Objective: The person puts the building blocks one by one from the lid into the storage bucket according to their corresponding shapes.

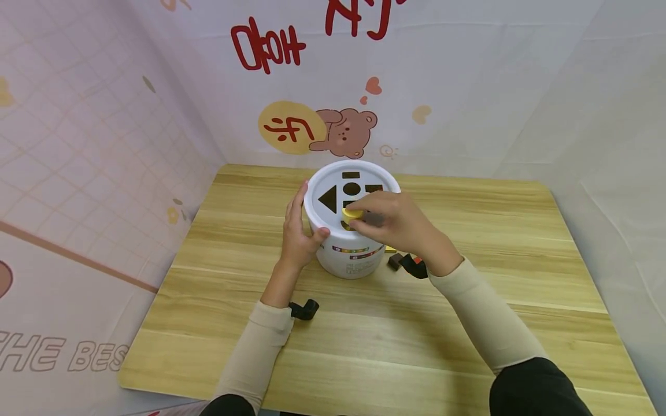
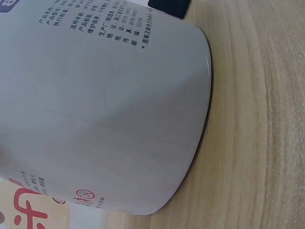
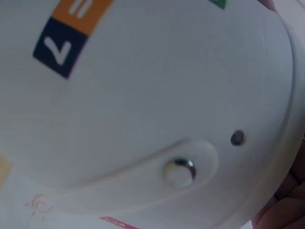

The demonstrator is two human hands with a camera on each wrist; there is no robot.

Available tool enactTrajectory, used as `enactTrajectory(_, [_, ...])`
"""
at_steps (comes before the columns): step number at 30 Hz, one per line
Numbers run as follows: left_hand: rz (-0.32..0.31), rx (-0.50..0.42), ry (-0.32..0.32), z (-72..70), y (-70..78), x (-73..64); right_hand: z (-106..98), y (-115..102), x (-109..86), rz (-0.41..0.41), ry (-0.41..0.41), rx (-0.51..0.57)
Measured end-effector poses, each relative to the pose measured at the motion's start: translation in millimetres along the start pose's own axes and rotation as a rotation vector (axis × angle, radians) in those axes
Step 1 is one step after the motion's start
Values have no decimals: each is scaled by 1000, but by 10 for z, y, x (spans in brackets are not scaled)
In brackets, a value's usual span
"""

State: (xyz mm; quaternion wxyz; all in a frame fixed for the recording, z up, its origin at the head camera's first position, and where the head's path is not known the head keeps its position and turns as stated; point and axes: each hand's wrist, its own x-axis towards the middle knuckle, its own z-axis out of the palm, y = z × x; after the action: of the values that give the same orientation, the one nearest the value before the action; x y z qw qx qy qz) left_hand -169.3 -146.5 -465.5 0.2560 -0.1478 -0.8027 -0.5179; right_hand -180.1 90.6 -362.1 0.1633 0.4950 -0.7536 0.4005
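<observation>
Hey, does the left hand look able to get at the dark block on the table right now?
Probably not directly: the left hand rests against the left of the white bucket, which stands between it and the dark block. Going round the front might work.

"THE BES" (image 1: 64, 353) on wall cloth (image 1: 78, 289), Chinese print (image 2: 102, 27) on white tub (image 2: 114, 90)

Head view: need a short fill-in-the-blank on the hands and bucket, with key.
1. The right hand pinches a piece coloured ____.
2. The left hand rests against a bucket whose main colour is ____.
3. The hole nearest the left hand is shaped like a ____.

Missing words: yellow; white; triangle.
</observation>
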Motion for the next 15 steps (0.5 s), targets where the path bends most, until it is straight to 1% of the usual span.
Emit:
enactTrajectory(4, [-2,11,-1,3,-3,-2,45,7,-42,12,-29,73])
enactTrajectory(6, [0,11,-1,4,-4,0,54,19,-64,10,-39,94])
enactTrajectory(9, [1,9,0,7,-1,4,48,32,-86,8,-33,102])
enactTrajectory(15, [-5,7,5,8,9,-2,21,42,-121,61,-36,147])
